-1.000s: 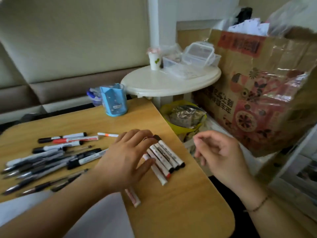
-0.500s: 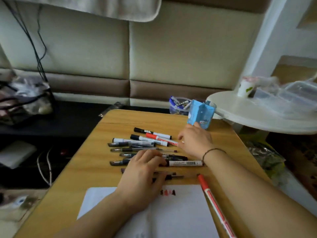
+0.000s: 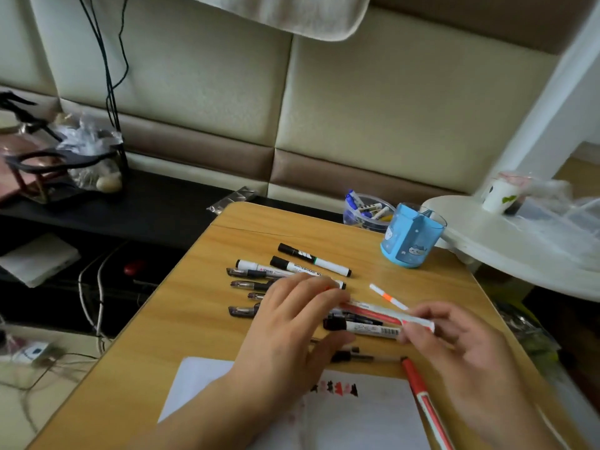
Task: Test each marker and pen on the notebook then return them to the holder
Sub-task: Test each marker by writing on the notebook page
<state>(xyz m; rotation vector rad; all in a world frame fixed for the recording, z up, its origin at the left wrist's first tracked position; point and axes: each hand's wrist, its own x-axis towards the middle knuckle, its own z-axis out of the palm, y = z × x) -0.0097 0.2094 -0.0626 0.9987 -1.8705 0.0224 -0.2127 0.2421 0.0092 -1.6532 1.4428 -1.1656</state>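
Observation:
A red-and-white marker (image 3: 383, 315) hangs just above the wooden table (image 3: 201, 319). My right hand (image 3: 461, 349) pinches its right end, and the fingers of my left hand (image 3: 292, 326) close over its left end. Under and behind the hands lies a row of black-capped whiteboard markers (image 3: 315, 261) and dark pens (image 3: 243, 284). The white notebook (image 3: 363, 420) lies at the near edge with red and black test marks (image 3: 334, 388) along its top. A red pen (image 3: 422, 397) rests on its right side. The blue holder (image 3: 410, 237) stands at the far right of the table.
A short white stick with an orange band (image 3: 388, 297) lies loose right of the row. A clear cup of blue markers (image 3: 363, 209) sits behind the holder. A white round side table (image 3: 519, 254) with a cup adjoins on the right; cables and bags fill the left.
My right hand has pulled back from the marker row with the red-and-white marker. My left hand has lifted off the notebook's top edge onto the marker's other end. The view first swung left.

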